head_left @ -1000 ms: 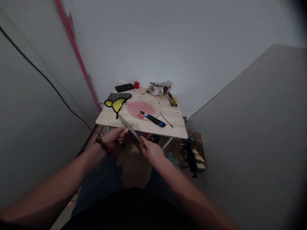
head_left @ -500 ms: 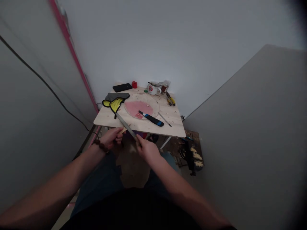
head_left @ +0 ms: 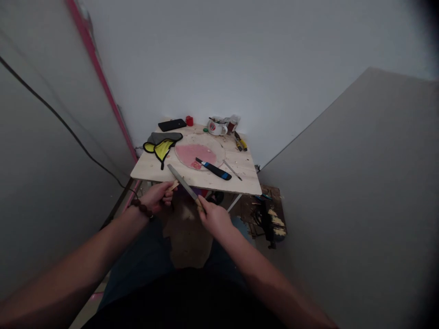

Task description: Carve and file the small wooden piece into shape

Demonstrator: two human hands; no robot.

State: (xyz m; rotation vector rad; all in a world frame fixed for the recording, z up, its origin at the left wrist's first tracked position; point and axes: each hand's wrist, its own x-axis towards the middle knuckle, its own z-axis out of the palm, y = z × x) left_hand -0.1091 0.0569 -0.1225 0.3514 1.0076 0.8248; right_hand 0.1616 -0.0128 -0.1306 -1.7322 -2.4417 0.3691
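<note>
My right hand [head_left: 214, 218] is closed round the wooden handle of a long flat metal file [head_left: 184, 185], whose blade slants up and left towards the front edge of the table. Pinched in my left hand [head_left: 158, 196] is a small pale piece of wood [head_left: 174, 186]. The piece lies close against the left side of the file's blade; whether they touch I cannot tell. A beaded bracelet circles my left wrist. Beyond the file, a black and blue knife [head_left: 214, 170] rests on a round mat [head_left: 192, 155] with a pink area.
On the wooden table [head_left: 151, 171] are a grey and yellow cloth [head_left: 162, 146], a black phone [head_left: 172, 124], a red cap [head_left: 189, 120], a white mug [head_left: 216, 127], yellow-handled pliers [head_left: 241, 142] and a thin metal tool [head_left: 232, 170]. A low stand [head_left: 279, 210] with tools sits at lower right.
The file has slid slightly down and to the right along the wood piece with my right hand. My left hand stays nearly in place. The whole view has shifted a little.
</note>
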